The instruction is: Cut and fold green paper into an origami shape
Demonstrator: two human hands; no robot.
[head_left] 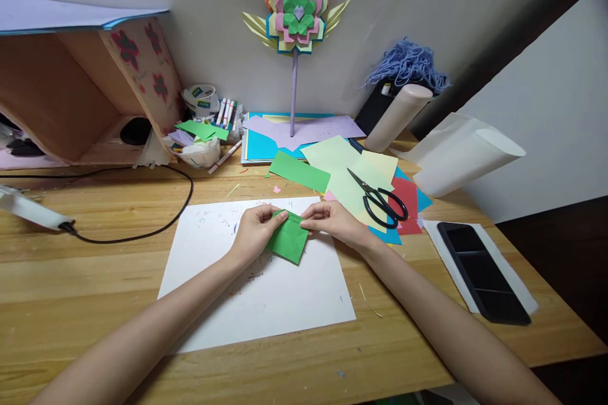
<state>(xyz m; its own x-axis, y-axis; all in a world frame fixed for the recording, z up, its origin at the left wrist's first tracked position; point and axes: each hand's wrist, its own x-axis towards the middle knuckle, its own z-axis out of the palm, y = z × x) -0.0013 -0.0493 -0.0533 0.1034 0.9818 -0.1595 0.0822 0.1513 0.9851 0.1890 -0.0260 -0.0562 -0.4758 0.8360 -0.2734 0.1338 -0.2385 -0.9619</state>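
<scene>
A small green folded paper [289,243] is held between both hands, above a white sheet [285,304] on the wooden table. My left hand [256,231] pinches its upper left corner, thumb on top. My right hand [335,221] grips its upper right edge between thumb and fingers. A narrow fold runs along the paper's top edge. The fingertips behind the paper are hidden. Beyond the hands lies a green paper strip [300,172], beside pale yellow paper sheets [335,168]. Black-handled scissors [377,199] rest on those sheets.
A paper flower [298,12] stands at the back wall. To the left are an open box [137,76], markers [227,112], a tub of scraps [202,153] and a black cable [190,196]. A phone [482,272], a paper roll [470,155] and blue yarn [408,63] are on the right.
</scene>
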